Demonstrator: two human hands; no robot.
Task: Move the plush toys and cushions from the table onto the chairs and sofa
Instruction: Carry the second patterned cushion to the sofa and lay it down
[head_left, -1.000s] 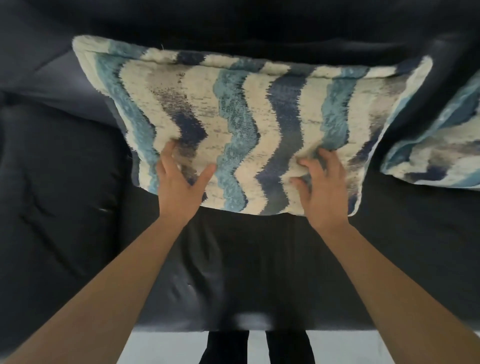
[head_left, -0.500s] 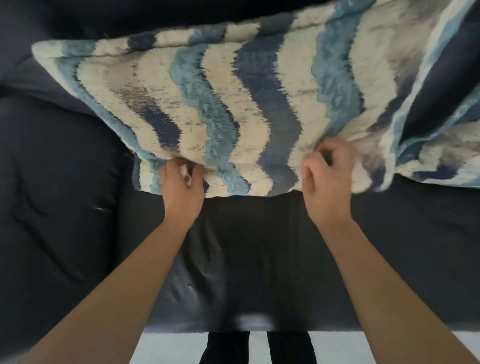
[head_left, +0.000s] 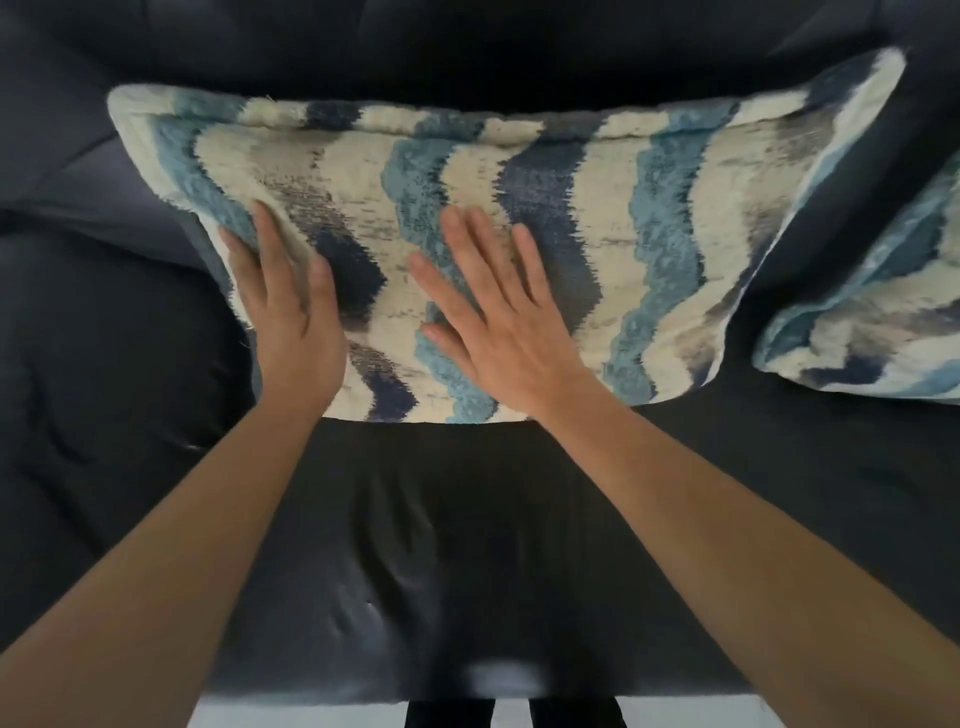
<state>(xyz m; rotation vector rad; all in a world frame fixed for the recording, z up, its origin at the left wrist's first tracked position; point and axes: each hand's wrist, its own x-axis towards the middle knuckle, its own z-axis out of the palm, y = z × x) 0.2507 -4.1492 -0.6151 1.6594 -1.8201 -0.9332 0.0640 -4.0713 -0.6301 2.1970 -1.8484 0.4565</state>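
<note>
Cushion placement on sofa (head_left: 467, 561); settling step.
Cushion (head_left: 597, 223) leans on the sofa back, second cushion (head_left: 872, 312) just beside; left hand (head_left: 291, 322) flat at its left edge, right hand (head_left: 501, 322) fingers (head_left: 467, 244) spread on its face; best: press evenly, square upright.

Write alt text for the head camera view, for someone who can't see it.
Two hands touch a cushion with wavy blue, navy and cream stripes on a dark sofa: the right hand flat on its front, the left hand at its left edge. A second cushion lies to the right.
</note>
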